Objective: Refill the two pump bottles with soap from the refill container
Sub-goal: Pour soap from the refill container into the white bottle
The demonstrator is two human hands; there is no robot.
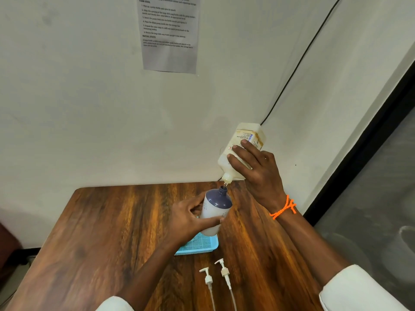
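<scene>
Right hand [258, 171] grips the inverted refill container [241, 151], nozzle directly above the open neck of the pump bottle [215, 212], which the left hand [188, 221] holds tilted, centre frame.

Two bare forearms in view, coming in from the bottom edge of the frame. Left hand [188, 217] mid-frame, right hand [256, 169] up and to the right of it. Both hands bare: no gloves, no rings visible on the fingers [238, 151].

Sleeves: white/off-white fabric, pushed or rolled up past the forearm on both sides. Left sleeve [114, 304] only just visible at the bottom edge, left of centre. Right sleeve [357, 290] in the lower right corner, cuff edge visibly folded.

Right wrist: bright orange thread band [283, 208], beaded or knotted texture, tied with a knot and short loose ends sticking out on the right.
</scene>
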